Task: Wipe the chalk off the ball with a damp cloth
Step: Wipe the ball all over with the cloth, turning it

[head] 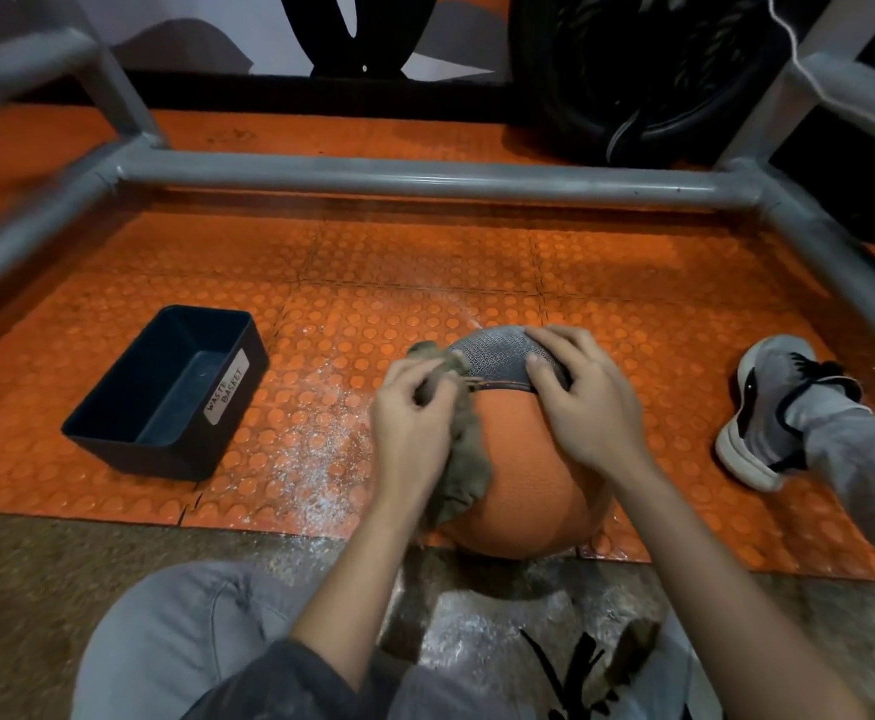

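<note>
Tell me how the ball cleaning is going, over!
Left grip pinches cloth against ball. Right grip rests on ball's top. Ball sits on mat, chalk dust beside it. Bin off left, nothing blocking.

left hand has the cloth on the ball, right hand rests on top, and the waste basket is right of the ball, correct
Not quite. The head view shows the waste basket left of the ball, not right. The left hand does hold the cloth on it, and the right hand rests on top.
</note>
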### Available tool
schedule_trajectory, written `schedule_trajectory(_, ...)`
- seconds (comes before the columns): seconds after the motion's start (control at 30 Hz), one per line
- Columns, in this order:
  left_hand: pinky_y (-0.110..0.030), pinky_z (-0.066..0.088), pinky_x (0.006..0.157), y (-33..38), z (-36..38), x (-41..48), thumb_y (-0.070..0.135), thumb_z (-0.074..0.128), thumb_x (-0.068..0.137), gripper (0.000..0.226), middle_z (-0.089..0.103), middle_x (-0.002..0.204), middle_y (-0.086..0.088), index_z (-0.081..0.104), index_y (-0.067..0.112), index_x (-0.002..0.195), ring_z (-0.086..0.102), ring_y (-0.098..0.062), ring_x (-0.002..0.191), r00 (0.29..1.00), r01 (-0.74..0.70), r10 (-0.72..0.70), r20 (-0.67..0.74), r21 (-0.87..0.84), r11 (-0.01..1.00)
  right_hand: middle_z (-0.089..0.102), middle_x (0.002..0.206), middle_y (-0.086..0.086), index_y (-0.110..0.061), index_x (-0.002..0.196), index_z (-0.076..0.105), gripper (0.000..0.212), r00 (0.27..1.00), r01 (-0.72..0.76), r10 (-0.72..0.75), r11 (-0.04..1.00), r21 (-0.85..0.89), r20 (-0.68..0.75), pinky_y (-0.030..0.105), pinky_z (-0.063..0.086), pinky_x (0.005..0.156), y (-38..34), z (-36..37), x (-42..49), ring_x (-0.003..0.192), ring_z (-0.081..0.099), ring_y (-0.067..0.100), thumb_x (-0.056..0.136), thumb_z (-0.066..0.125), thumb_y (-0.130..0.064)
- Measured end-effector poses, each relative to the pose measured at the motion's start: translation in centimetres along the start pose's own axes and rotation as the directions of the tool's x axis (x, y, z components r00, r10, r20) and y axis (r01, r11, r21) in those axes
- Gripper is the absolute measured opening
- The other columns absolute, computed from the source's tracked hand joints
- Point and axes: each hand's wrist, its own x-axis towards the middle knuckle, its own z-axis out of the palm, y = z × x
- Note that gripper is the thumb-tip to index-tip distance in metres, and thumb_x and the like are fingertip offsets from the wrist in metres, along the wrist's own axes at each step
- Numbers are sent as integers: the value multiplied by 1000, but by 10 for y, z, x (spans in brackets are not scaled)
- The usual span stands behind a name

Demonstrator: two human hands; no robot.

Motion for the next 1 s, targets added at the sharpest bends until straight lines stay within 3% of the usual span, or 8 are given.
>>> schedule_trajectory(0.13,-21,35,86,18,13,4,15,62,84,17,55,90,15,74,12,96,50,-13,95,969,-221,191,155,208,953,53,132,-8,-29,127,59,39,1000,-22,22,1000,14,19,37,41,99,2,0,1,121,49,16,93,45,-43)
schedule_trajectory(0.23,-12,38,85,-1,-1,34,3,63,85,17,59,85,8,73,10,97,55,-10,90,991,27,-34,126,58,998,54,132,-9,-29,126,60,44,1000,-18,18,1000,14,16,33,38,99,1,-1,0,121,48,14,89,42,-46)
schedule_trajectory(0.4,-38,49,88,-26,-13,44,3,59,88,18,69,90,-7,70,14,79,64,-23,93,937,339,-329,117,-79,937,56,129,-9,-28,124,62,46,999,33,-33,999,6,26,24,32,98,-6,-2,-5,120,47,11,86,42,-44)
schedule_trajectory(0.5,-23,42,85,-9,-8,32,4,61,85,19,62,88,-1,69,21,88,58,-12,87,990,123,-123,69,2,992,56,130,-8,-28,124,62,46,999,38,-38,999,-17,38,26,31,100,-8,-1,-5,121,47,12,85,42,-44)
schedule_trajectory(0.67,-20,32,87,18,1,15,22,54,78,27,56,90,14,74,13,94,55,-12,92,936,-269,200,291,221,937,57,129,-7,-29,124,62,45,996,81,-81,997,-11,42,34,37,102,-7,3,-6,121,49,16,87,42,-44)
schedule_trajectory(0.77,-10,37,84,5,-10,30,9,62,83,16,58,87,10,71,19,91,55,-2,83,969,-128,103,225,99,987,57,130,-6,-28,124,62,54,992,114,-113,993,-15,49,32,35,102,-7,6,-7,121,49,16,85,35,-53)
schedule_trajectory(0.9,-20,44,70,-20,-21,46,2,58,88,16,66,85,-5,70,11,87,59,-15,85,947,282,-273,167,-34,959,58,129,-6,-27,122,63,55,990,138,-137,990,-19,34,33,35,102,-10,8,-8,121,50,15,84,34,-53)
schedule_trajectory(1.0,-16,44,79,-16,-18,40,2,59,87,18,64,85,3,69,17,86,60,-16,90,970,206,-203,130,-6,979,58,128,-7,-27,121,63,54,991,132,-132,991,-28,20,35,37,102,-11,7,-9,120,50,16,84,34,-53)
